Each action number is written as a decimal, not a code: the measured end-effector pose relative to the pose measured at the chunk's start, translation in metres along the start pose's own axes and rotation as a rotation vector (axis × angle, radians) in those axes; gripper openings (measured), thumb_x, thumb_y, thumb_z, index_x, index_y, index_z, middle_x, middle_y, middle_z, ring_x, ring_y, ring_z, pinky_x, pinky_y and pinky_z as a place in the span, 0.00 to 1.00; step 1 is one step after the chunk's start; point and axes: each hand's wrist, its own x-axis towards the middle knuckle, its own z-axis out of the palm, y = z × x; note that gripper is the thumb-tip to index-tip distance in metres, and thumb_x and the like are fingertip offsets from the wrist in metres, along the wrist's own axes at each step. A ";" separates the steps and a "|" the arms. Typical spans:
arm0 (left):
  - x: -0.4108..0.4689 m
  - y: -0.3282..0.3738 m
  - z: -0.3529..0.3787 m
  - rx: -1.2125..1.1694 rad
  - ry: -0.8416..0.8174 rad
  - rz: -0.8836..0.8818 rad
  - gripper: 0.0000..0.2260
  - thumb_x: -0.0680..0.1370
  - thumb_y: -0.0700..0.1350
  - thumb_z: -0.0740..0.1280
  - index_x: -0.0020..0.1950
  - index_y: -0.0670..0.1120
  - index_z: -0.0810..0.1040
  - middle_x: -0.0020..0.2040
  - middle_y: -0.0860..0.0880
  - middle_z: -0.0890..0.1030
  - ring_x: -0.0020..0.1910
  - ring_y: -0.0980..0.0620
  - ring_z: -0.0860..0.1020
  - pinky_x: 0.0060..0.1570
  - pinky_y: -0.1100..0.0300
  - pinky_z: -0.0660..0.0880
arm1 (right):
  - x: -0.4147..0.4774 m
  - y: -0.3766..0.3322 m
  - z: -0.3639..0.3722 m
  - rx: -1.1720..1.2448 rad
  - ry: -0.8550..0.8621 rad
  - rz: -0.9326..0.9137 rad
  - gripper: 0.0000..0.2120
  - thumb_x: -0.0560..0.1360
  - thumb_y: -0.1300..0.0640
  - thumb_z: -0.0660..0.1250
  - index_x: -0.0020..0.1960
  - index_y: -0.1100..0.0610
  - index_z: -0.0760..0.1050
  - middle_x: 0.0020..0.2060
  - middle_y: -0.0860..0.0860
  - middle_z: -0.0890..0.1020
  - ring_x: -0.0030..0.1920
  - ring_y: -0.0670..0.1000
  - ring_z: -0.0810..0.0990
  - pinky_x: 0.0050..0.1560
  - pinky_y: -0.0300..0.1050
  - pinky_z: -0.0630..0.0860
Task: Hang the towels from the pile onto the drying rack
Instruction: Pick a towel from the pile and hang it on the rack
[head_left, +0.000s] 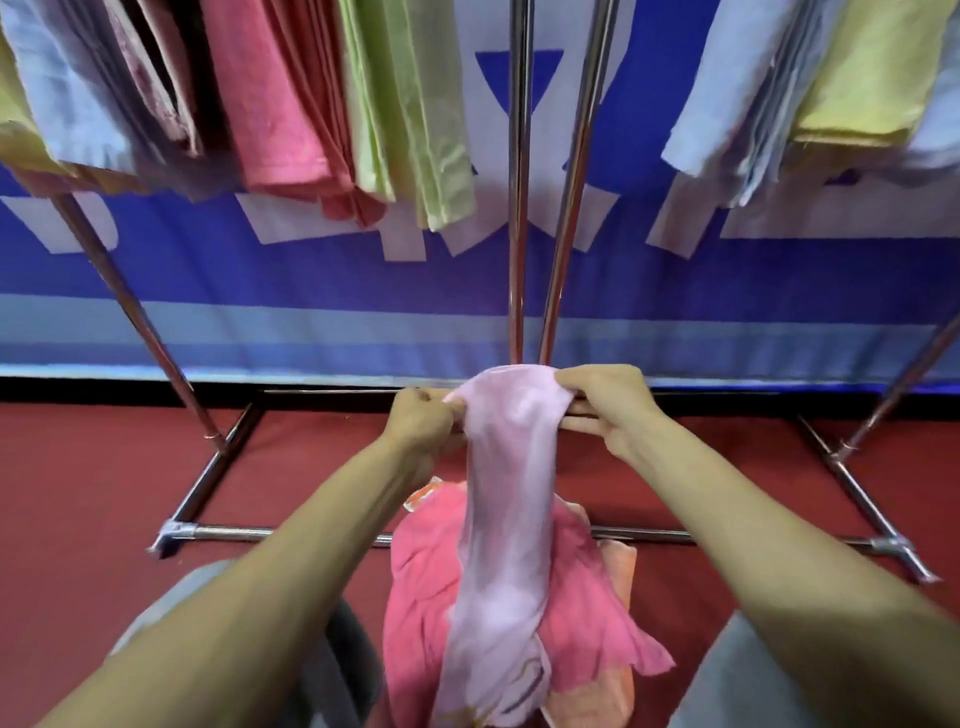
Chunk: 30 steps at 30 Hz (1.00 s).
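Both hands, left and right, pinch the top edge of a pale pink cloth towel, which hangs over the crumpled pink-and-orange towel pile.

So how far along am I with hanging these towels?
Partly done. A pink towel, a green towel and a yellow towel, among others, hang on the rack. In hand: the left hand and right hand grip a pale towel by its top edge, above the pile. Left: hanging it, then the pile, including an orange towel.
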 end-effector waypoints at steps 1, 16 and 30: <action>0.001 0.002 0.002 -0.015 0.000 0.022 0.04 0.71 0.32 0.64 0.44 0.38 0.75 0.38 0.41 0.68 0.39 0.45 0.65 0.37 0.56 0.67 | 0.000 0.001 0.002 0.026 0.000 0.007 0.06 0.72 0.68 0.66 0.41 0.59 0.78 0.36 0.56 0.79 0.37 0.52 0.79 0.45 0.52 0.82; -0.016 0.005 0.012 0.028 0.144 0.187 0.05 0.67 0.39 0.76 0.41 0.48 0.85 0.40 0.45 0.85 0.39 0.49 0.82 0.50 0.46 0.80 | -0.042 -0.005 0.020 0.045 -0.152 -0.069 0.07 0.73 0.70 0.66 0.39 0.62 0.80 0.31 0.55 0.82 0.29 0.47 0.82 0.34 0.38 0.81; -0.029 0.012 0.012 0.055 -0.033 0.226 0.30 0.72 0.24 0.64 0.70 0.45 0.70 0.43 0.49 0.85 0.44 0.55 0.83 0.41 0.71 0.76 | -0.043 -0.009 0.008 0.063 -0.231 -0.098 0.07 0.75 0.61 0.69 0.45 0.65 0.81 0.34 0.56 0.84 0.34 0.50 0.85 0.38 0.39 0.82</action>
